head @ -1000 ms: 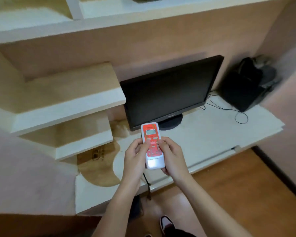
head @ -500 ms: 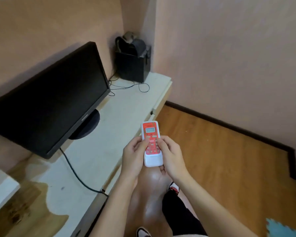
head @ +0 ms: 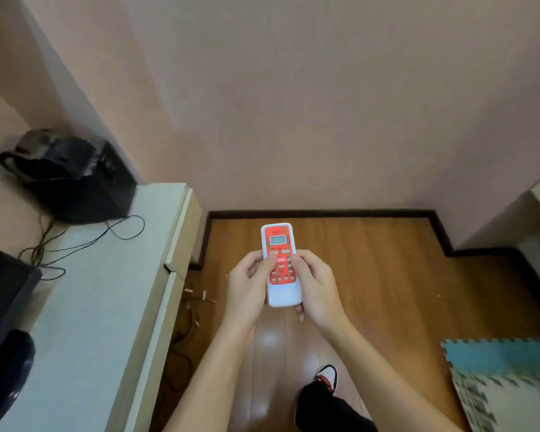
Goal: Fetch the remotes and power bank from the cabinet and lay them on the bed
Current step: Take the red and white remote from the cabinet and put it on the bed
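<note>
Remote (head: 280, 264) at frame centre, over wooden floor (head: 371, 275), held upright in both hands. Left hand (head: 249, 285) and right hand (head: 316, 285) grip its sides, thumbs on red keypad. Table (head: 106, 291) along left edge.

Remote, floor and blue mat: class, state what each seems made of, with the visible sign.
Remote: hard plastic, smooth white shell with a red printed button face and a slight sheen. Floor: wood or wood-look laminate, glossy; plank grain and a bright reflection. Blue mat: probably foam, matte; jigsaw-toothed edge.
</note>
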### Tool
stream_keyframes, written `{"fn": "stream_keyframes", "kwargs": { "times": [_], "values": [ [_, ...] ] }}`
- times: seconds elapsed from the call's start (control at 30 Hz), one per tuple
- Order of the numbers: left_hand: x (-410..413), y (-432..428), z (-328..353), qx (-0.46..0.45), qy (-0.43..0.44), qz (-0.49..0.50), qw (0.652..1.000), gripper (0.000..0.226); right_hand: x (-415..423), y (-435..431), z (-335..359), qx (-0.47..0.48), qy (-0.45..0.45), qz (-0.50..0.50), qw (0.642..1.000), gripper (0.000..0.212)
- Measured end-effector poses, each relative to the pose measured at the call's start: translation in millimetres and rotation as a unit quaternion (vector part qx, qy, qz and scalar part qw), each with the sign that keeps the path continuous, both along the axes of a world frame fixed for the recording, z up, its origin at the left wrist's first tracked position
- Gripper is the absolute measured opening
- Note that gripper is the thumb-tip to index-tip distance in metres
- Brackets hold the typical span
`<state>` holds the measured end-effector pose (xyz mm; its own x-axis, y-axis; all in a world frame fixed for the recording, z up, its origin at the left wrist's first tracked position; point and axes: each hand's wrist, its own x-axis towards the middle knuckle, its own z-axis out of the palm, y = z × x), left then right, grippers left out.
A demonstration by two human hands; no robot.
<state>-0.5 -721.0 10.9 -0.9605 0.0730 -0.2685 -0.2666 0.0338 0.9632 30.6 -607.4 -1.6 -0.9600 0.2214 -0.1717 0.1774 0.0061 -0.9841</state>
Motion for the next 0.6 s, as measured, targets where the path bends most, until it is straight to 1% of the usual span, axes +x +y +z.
{"fn": "stream_keyframes", "kwargs": {
  "times": [0.07,0.17,0.3,0.43,0.6],
  "values": [
    [-26,41,2,0.000,0.003,-0.025,1.000,0.006,-21,40,0,0.004,-0.001,-0.022,1.000,0.024],
    [-61,103,9,0.002,0.008,-0.070,0.998,0.006,-47,101,6,0.002,0.000,-0.064,0.998,0.033],
    [-94,180,15,0.005,0.009,-0.137,0.990,0.007,-67,173,9,0.001,0.000,-0.133,0.991,0.023],
    [-115,241,18,-0.001,0.006,-0.201,0.980,0.010,-77,227,6,-0.024,0.009,-0.197,0.980,0.024],
    [-142,310,9,-0.007,-0.005,-0.277,0.961,0.010,-88,284,0,-0.022,0.006,-0.262,0.965,0.022]
  ]
}}
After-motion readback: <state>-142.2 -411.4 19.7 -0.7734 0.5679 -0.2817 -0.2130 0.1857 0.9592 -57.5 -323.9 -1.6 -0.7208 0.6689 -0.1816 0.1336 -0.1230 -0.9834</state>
